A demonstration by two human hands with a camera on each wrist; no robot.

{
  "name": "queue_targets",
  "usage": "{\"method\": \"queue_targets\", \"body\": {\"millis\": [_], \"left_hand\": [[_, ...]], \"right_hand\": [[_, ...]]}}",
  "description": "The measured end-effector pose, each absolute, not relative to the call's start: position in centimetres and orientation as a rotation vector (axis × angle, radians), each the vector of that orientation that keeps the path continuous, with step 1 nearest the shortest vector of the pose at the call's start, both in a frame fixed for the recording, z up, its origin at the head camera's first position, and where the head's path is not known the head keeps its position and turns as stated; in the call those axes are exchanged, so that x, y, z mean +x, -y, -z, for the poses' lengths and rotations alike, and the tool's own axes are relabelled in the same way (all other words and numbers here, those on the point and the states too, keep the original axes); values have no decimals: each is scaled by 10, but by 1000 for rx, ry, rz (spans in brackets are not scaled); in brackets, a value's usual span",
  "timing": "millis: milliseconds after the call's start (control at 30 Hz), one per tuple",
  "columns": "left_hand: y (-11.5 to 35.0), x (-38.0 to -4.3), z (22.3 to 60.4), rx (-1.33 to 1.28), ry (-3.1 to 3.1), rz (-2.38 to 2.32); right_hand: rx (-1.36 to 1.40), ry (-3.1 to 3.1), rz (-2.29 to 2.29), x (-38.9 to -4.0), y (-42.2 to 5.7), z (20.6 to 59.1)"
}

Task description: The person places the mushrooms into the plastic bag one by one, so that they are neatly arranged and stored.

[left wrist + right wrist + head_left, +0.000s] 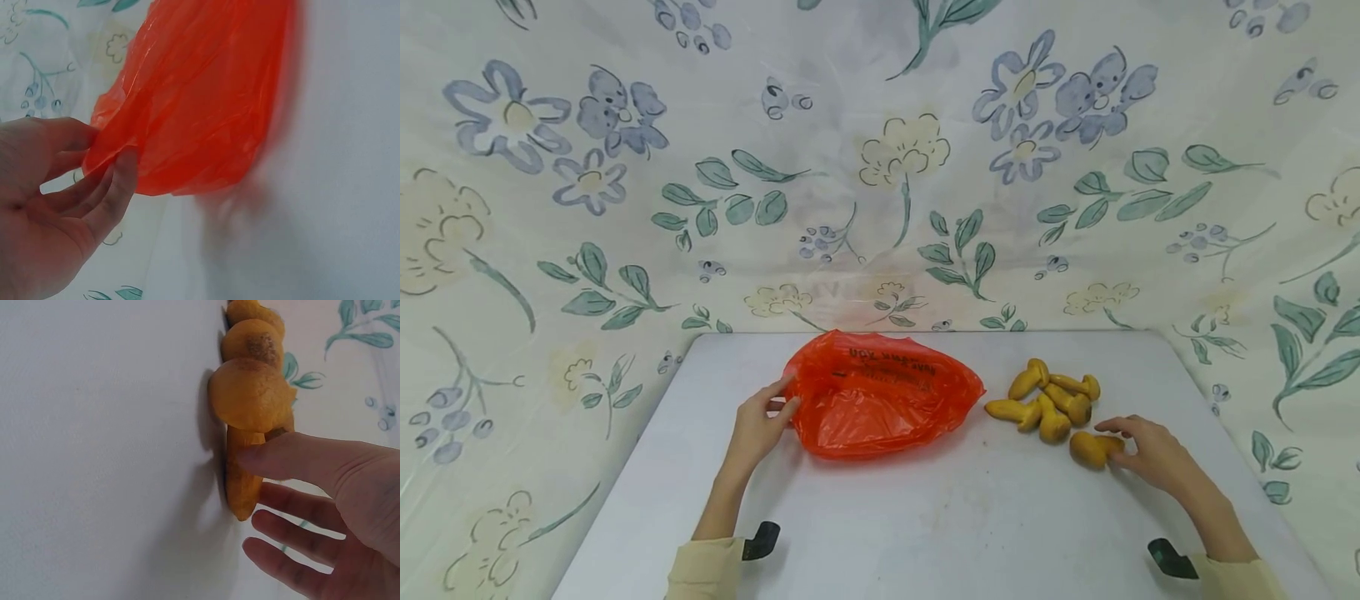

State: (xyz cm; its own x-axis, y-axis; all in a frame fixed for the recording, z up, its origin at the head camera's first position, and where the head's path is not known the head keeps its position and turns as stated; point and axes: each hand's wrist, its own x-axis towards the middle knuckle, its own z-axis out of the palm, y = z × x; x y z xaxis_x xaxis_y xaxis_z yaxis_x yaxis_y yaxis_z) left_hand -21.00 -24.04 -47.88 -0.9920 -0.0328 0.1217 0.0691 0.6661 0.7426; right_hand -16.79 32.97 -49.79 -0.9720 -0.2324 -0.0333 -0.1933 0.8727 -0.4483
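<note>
A red plastic bag (880,417) with dark print lies on the white table, its mouth spread wide. My left hand (760,425) pinches the bag's left edge; in the left wrist view the thumb and fingers (122,181) sit on either side of the thin film. On the right, my right hand (1153,454) holds a yellow-brown mushroom (1088,450) by its stem. The right wrist view shows the thumb (275,456) on that stem (240,487), below the round cap (247,394). The other right fingers are spread behind it.
Several more yellow-brown mushrooms (1054,423) lie in a loose cluster between the bag and my right hand. The white tabletop (955,517) runs back to a floral-patterned cloth (850,208), which also hangs along both sides.
</note>
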Motion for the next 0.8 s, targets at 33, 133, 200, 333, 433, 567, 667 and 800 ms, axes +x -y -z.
{"method": "queue_targets", "body": {"millis": [33,133,200,333,433,567,667,800], "left_hand": [[241,-210,478,-29,2747,1244],[241,-210,476,-37,2735,1269],[241,-210,476,-40,2729,1279],[241,-210,474,-41,2723,1295],[240,-210,474,-27,2735,1300],[240,-210,474,-8,2757,1291],[240,-211,475,0,2764,1284],[240,-211,474,7,2768,1291]], "right_hand": [[-333,-2955,694,-168,-330,499],[-334,-2951,693,-169,-331,501],[-342,-2953,692,-170,-331,503],[-353,-2959,702,-170,-332,504],[-350,-2959,711,-169,-332,504],[-343,-2954,714,-170,-333,503],[-352,-2951,714,-171,-333,502],[-351,-2954,707,-171,-333,503]]}}
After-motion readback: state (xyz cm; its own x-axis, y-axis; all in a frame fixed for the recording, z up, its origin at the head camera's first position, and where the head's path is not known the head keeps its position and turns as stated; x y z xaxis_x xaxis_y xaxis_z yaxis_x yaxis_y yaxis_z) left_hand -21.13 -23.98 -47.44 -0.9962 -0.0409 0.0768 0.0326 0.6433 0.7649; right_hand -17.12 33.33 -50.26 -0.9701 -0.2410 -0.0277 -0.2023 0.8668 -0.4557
